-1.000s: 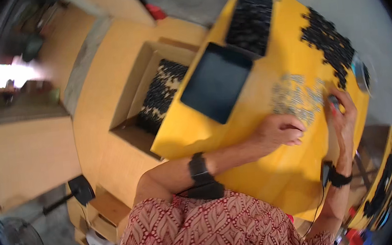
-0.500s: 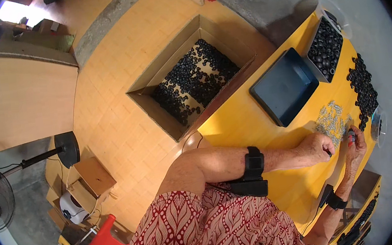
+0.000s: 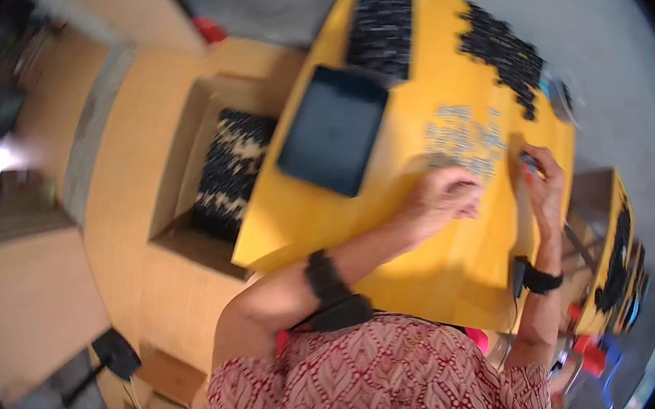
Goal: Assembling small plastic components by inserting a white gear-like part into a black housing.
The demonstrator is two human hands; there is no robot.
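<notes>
My left hand [image 3: 448,198] is curled closed just above the yellow table [image 3: 407,276], at the near side of a scatter of small silvery metal pieces [image 3: 460,138]. Motion blur hides what its fingers hold, if anything. To its right, my right hand [image 3: 546,181] is wrapped round a small red-and-grey tool [image 3: 529,164], mostly covered by the fingers. Both forearms wear black straps with a dark box attached. The metal pieces lie between and beyond the two hands.
An empty dark tray [image 3: 335,128] stands left of the metal pieces. Behind it is a bin of black parts [image 3: 381,27]. More black pieces [image 3: 499,51] lie at the far right. A cardboard box [image 3: 187,239] with black pieces sits left of the table.
My view has swung to the right, so the table sits nearer the middle. The small dark piece seen at my left fingertips no longer shows. My right hand still grips the tool.
</notes>
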